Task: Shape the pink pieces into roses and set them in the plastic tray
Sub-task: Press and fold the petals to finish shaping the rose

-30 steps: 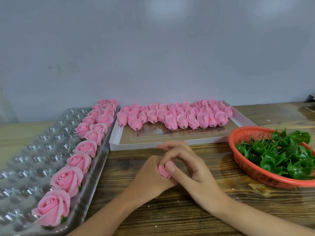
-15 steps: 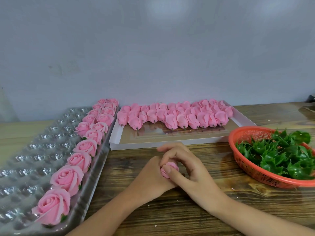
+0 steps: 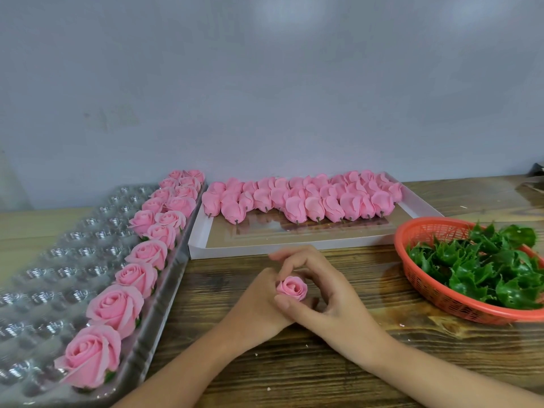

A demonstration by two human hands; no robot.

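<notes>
A small pink rose (image 3: 292,288) sits upright between both hands at the middle of the table, its petals partly spread. My left hand (image 3: 259,301) grips it from below and the left. My right hand (image 3: 326,293) curls round it, thumb under the bloom and index finger arched over its top. Several closed pink pieces (image 3: 300,198) lie in rows on the white cardboard tray (image 3: 265,247) behind the hands. The clear plastic tray (image 3: 53,260) at the left holds several finished roses (image 3: 120,304) along its right side.
An orange plastic basket (image 3: 424,278) of green leaf-shaped sepals (image 3: 485,266) stands at the right. The wooden table (image 3: 294,372) runs up to a grey wall. A dark object shows at the far right edge (image 3: 537,172).
The pink piece was mostly hidden between my fingers; now my right fingers have lifted apart and the bloom shows, opened wider into a rose shape.
</notes>
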